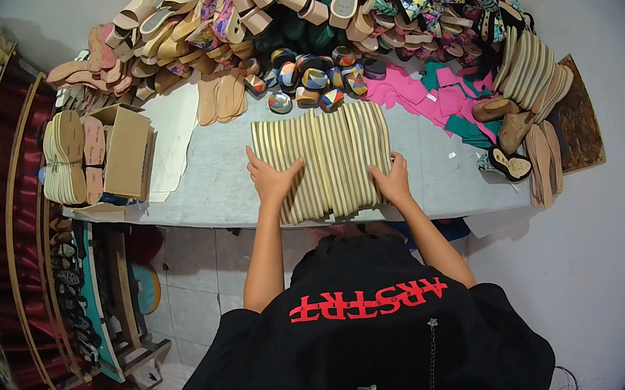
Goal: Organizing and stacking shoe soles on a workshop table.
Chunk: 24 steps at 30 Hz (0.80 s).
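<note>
A row of cream and tan shoe soles point(332, 162), standing on edge and packed side by side, is on the grey worktable point(438, 192) in front of me. My left hand point(273, 180) grips the row's left end, fingers along the outer side and thumb over the top edges. At the opposite end, my right hand point(392, 178) presses against the last soles with its thumb on top. The row is held between both hands; the undersides of my fingers are partly hidden.
Colourful patterned heels point(313, 79) sit just behind the row. Heaped sandals point(350, 1) line the table's back. Pink fabric scraps point(403, 94), wooden shoe lasts point(516, 130) and more soles point(530, 76) lie right. A cardboard box point(129, 152) and tied insoles point(65, 160) stand left.
</note>
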Each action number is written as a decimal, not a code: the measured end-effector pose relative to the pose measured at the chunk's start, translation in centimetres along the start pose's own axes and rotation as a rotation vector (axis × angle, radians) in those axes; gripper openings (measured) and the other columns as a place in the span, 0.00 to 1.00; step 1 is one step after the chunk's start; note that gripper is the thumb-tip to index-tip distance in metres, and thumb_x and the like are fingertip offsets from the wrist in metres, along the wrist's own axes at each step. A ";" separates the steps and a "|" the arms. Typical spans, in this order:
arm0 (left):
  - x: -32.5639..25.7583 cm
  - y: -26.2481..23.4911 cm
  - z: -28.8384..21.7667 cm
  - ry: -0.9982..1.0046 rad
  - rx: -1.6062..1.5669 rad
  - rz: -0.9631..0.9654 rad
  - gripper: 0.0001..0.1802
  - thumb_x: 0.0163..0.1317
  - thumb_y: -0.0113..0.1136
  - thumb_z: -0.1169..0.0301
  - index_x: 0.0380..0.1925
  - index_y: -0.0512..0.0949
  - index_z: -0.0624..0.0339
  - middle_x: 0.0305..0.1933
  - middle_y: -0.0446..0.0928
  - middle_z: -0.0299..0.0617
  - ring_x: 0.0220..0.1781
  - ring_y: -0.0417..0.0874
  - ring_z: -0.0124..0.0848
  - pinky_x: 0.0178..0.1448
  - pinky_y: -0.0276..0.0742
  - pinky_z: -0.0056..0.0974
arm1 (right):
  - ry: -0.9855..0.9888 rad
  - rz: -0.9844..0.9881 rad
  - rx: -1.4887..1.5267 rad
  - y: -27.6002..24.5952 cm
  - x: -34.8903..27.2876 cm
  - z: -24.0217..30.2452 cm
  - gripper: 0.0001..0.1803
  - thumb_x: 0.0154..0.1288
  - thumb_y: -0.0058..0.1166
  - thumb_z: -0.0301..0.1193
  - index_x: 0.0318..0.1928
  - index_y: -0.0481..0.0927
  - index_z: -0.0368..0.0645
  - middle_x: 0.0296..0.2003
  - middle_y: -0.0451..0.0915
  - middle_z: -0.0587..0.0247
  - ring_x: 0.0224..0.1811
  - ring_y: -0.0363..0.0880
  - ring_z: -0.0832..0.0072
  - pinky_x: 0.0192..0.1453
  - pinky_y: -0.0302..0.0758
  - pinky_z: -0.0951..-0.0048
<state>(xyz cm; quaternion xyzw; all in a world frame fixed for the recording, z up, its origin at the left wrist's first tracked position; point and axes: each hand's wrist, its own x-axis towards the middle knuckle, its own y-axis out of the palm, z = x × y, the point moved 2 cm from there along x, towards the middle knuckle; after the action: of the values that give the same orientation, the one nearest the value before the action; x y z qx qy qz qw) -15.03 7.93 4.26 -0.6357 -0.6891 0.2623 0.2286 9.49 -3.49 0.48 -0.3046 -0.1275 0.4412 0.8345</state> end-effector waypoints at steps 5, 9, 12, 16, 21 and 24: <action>0.2 -1.1 6.2 0.149 -0.360 0.260 0.54 0.36 0.71 0.55 0.60 0.53 0.67 0.53 0.61 0.57 0.56 0.64 0.48 0.59 0.60 0.48 | -0.175 0.070 0.004 -1.2 -2.4 1.1 0.53 0.41 0.63 0.43 0.60 0.47 0.28 0.52 0.59 0.37 0.55 0.59 0.46 0.59 0.58 0.56; -2.0 -1.0 6.0 0.229 -0.264 0.265 0.51 0.39 0.69 0.60 0.61 0.52 0.64 0.53 0.61 0.56 0.56 0.63 0.49 0.60 0.59 0.47 | -0.299 0.121 -0.081 -1.5 -4.4 2.4 0.66 0.28 0.70 0.43 0.63 0.40 0.30 0.58 0.49 0.36 0.60 0.53 0.45 0.63 0.57 0.59; -1.8 -0.4 5.6 0.227 -0.276 0.185 0.51 0.38 0.69 0.62 0.61 0.51 0.64 0.54 0.59 0.55 0.57 0.61 0.47 0.60 0.59 0.48 | -0.372 0.105 -0.234 -1.7 -5.5 4.1 0.70 0.21 0.72 0.47 0.63 0.41 0.32 0.59 0.47 0.35 0.59 0.53 0.41 0.60 0.58 0.52; -1.8 -0.3 5.3 0.189 -0.317 0.168 0.52 0.37 0.69 0.61 0.61 0.51 0.65 0.53 0.59 0.55 0.57 0.61 0.47 0.59 0.59 0.48 | -0.336 0.162 -0.619 -1.5 -6.1 6.8 0.71 0.16 0.72 0.50 0.65 0.47 0.42 0.63 0.41 0.39 0.59 0.51 0.39 0.55 0.59 0.47; -2.3 -0.7 4.7 0.312 -0.103 0.003 0.53 0.36 0.69 0.57 0.60 0.50 0.67 0.52 0.57 0.57 0.57 0.58 0.51 0.60 0.56 0.48 | -0.306 0.172 -0.653 -0.9 -5.6 5.6 0.69 0.16 0.72 0.51 0.65 0.50 0.45 0.64 0.41 0.43 0.58 0.50 0.38 0.52 0.60 0.48; -2.1 -1.1 4.0 0.364 -0.034 0.039 0.51 0.38 0.67 0.58 0.59 0.50 0.69 0.52 0.55 0.58 0.56 0.57 0.52 0.60 0.55 0.49 | -0.382 0.146 -0.499 -0.9 -5.3 4.2 0.68 0.16 0.71 0.53 0.64 0.51 0.45 0.64 0.42 0.43 0.58 0.51 0.40 0.52 0.59 0.50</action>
<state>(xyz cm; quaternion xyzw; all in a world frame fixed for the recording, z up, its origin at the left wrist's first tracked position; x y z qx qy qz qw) -18.26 5.45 1.95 -0.6898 -0.6281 0.1359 0.3335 4.95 -6.50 4.61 -0.4197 -0.3641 0.5041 0.6612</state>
